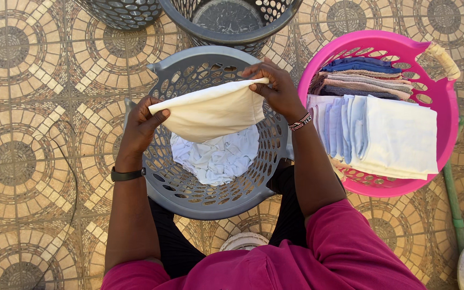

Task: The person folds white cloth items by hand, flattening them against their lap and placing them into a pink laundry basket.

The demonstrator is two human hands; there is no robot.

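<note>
Patterned tile floor [22, 161] at nine o'clock, a thin dark cord [70, 177] curving across it. Left hand [142, 126], black band [127, 174] on the wrist, pinching the left corner of a cream cloth [213, 110]. Cloth stretched flat and level over the grey perforated basket [189, 198] at the centre. Beneath it, in the basket's bottom, a crumpled heap of white cloths [218, 158]. Right hand [277, 88], beaded bracelet [300, 122] on the wrist, gripping the cloth's upper right corner between thumb and fingers. At twelve o'clock, two more dark perforated baskets [226, 21], only partly in view. At three o'clock, touching the grey one, a pink basket [447, 107] with folded white cloths [398, 137] stacked toward its lower half and folded blue, brown and grey cloths [363, 78] above them. Green pipe [452, 198] on the floor at four o'clock. Magenta sleeve [350, 241] at six o'clock.
</note>
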